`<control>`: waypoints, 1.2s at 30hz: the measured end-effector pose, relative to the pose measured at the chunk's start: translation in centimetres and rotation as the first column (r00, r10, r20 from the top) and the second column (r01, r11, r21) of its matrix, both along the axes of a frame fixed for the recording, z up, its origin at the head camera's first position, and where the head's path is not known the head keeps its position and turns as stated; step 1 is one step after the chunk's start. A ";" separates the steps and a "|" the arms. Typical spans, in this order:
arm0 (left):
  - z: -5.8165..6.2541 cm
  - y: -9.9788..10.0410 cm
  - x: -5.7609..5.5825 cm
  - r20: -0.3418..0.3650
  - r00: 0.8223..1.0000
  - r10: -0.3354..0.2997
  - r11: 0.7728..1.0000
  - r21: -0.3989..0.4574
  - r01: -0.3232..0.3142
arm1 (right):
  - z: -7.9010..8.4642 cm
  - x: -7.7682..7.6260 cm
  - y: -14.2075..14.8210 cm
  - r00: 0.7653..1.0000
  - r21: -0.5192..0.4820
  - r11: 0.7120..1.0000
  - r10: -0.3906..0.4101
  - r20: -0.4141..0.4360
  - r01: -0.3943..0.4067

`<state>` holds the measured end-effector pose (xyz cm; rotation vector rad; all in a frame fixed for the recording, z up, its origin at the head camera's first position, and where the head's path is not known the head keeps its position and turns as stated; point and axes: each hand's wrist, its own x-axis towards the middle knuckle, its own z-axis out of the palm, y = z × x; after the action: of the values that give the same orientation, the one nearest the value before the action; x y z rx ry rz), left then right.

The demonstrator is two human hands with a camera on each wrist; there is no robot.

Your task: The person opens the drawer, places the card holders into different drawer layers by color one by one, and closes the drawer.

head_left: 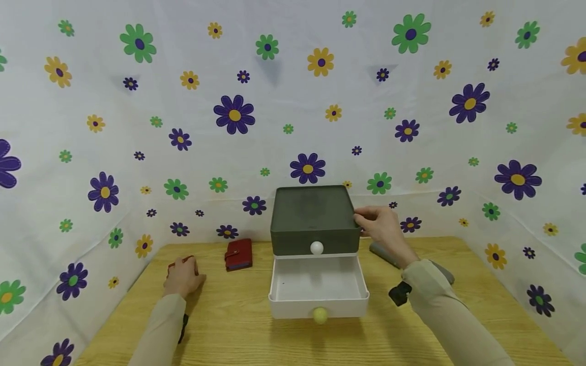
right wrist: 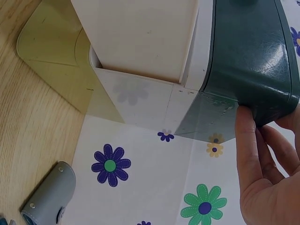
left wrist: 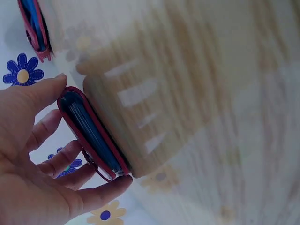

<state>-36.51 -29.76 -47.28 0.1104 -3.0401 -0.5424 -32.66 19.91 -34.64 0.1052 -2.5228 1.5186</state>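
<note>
Head view's got the left hand (head_left: 184,277) down at lower left, thumb and fingers gripping a red wallet (left wrist: 93,133) by its ends on the table (head_left: 233,320). Another red wallet (head_left: 240,254) (strap and all) lies left of center. The right hand (head_left: 383,229), right of center, is pinching the right edge of the dark green drawer box (head_left: 316,209). Its white lower drawer (head_left: 295,308) sticks out at lower center, and a grey case (head_left: 443,273) sits partly behind the right forearm.
</note>
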 end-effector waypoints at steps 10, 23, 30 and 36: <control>0.1 -0.1 1.0 0.064 0.974 0.218 0.975 0.038 -0.220 | 0.0 -0.1 -0.2 1.000 0.000 1.000 0.002 -0.015 -0.002; 0.5 -2.5 2.1 0.014 0.985 0.172 0.975 0.138 -0.173 | 0.0 0.0 -0.2 1.000 0.002 1.000 0.004 -0.006 -0.004; 1.0 -2.6 2.6 -0.058 0.985 0.164 0.968 0.202 -0.149 | 0.0 0.1 -0.1 1.000 0.005 1.000 0.001 0.000 -0.001; 1.6 -2.2 3.3 -0.148 0.977 0.151 0.971 0.208 -0.118 | -0.2 -0.1 -0.1 1.000 0.002 1.000 -0.003 -0.007 0.003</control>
<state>-33.19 -31.97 -45.63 0.2647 -2.7880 -0.7997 -32.73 19.83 -34.85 0.1073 -2.5181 1.5123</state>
